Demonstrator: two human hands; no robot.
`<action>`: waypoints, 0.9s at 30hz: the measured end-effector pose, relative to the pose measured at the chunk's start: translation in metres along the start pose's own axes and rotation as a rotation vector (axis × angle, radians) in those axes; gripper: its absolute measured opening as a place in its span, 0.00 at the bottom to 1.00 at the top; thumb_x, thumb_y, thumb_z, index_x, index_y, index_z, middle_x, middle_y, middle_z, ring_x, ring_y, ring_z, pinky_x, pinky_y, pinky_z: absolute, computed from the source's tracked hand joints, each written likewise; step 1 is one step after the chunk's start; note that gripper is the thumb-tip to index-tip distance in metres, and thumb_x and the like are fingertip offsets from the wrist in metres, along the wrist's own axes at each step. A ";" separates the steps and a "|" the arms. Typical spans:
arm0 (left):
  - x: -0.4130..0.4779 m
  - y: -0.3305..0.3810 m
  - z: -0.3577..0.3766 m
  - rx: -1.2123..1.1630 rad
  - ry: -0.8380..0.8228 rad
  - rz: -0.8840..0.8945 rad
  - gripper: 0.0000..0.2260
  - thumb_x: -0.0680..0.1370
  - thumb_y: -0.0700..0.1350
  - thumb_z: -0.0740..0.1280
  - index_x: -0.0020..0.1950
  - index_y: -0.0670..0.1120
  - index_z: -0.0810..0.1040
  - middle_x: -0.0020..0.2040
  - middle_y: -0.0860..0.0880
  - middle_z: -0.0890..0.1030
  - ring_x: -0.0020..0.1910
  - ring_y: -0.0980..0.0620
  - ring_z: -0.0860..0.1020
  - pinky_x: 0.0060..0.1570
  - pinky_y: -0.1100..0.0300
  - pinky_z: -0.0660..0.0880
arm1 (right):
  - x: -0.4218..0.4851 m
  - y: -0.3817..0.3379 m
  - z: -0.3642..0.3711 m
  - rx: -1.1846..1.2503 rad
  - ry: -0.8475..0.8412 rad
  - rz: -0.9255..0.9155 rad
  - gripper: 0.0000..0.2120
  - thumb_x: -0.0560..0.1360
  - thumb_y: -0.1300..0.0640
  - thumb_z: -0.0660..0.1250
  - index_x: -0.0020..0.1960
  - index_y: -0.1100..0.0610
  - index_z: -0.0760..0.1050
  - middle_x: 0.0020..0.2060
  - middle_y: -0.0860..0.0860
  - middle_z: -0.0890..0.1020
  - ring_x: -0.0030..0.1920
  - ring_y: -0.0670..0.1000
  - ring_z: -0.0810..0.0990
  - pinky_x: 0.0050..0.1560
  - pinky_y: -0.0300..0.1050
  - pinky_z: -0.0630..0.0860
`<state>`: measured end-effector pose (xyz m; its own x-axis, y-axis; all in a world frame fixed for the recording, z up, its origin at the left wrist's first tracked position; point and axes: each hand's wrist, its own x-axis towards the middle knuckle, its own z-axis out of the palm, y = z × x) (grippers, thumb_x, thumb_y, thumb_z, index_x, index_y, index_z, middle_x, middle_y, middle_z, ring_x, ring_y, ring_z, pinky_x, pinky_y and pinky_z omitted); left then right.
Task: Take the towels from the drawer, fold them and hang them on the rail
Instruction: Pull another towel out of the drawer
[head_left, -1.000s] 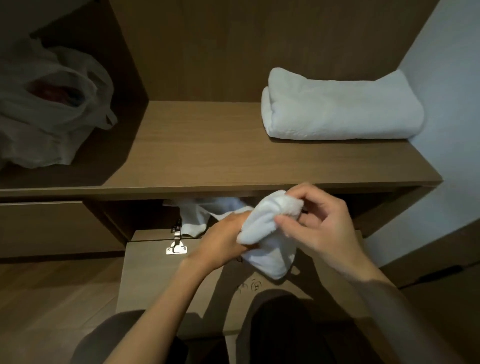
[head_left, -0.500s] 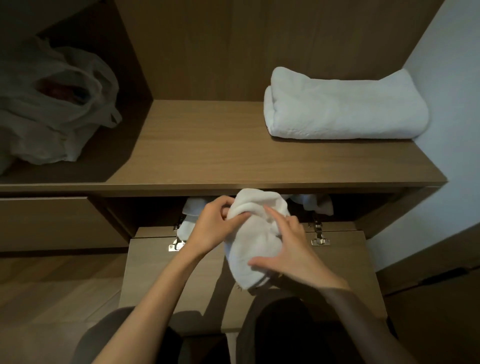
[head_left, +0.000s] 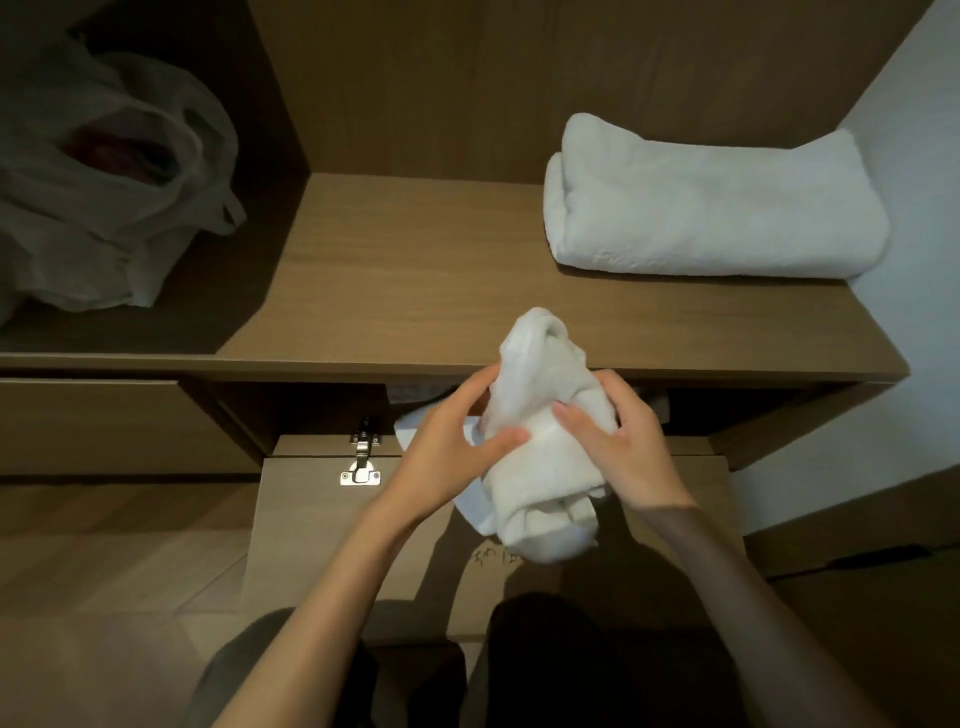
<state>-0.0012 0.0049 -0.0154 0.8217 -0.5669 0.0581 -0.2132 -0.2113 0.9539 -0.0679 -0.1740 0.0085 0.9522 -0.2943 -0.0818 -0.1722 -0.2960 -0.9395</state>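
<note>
My left hand and right hand, each grip curled round the bunched towel, hold it just below the shelf edge. I judge its loose tail could slip free and spoil the fold.

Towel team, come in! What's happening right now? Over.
Left hand and right hand grip small white towel, bunched. Folded towel on shelf. Nothing in the way.

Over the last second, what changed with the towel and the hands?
The small white towel rose until its top overlaps the shelf edge; the right hand shifted from pinching its top to gripping its side; the left hand kept hold. The folded towel and plastic bag unmoved.
</note>
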 end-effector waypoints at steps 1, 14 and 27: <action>0.000 0.006 -0.001 -0.045 0.028 -0.001 0.25 0.74 0.47 0.73 0.68 0.59 0.67 0.58 0.63 0.76 0.57 0.63 0.75 0.51 0.69 0.74 | 0.002 -0.011 -0.004 -0.040 0.009 0.008 0.09 0.75 0.50 0.70 0.52 0.49 0.73 0.51 0.51 0.78 0.51 0.51 0.80 0.51 0.58 0.80; -0.003 0.208 -0.083 0.011 -0.038 -0.063 0.10 0.78 0.49 0.68 0.59 0.55 0.78 0.52 0.59 0.79 0.55 0.58 0.74 0.54 0.60 0.71 | -0.020 -0.242 -0.078 -0.211 -0.101 0.102 0.10 0.75 0.49 0.70 0.51 0.52 0.74 0.45 0.48 0.79 0.46 0.48 0.78 0.38 0.37 0.72; -0.046 0.493 -0.212 0.261 0.022 -0.109 0.19 0.75 0.67 0.60 0.45 0.56 0.82 0.39 0.57 0.79 0.41 0.54 0.78 0.45 0.51 0.78 | -0.070 -0.529 -0.194 -0.327 0.024 -0.076 0.04 0.79 0.57 0.63 0.53 0.51 0.75 0.50 0.45 0.77 0.50 0.44 0.75 0.42 0.36 0.70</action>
<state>-0.0319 0.0955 0.5148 0.8579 -0.5129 -0.0312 -0.2499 -0.4696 0.8468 -0.0925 -0.1730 0.5755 0.9600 -0.2798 -0.0039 -0.1760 -0.5929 -0.7858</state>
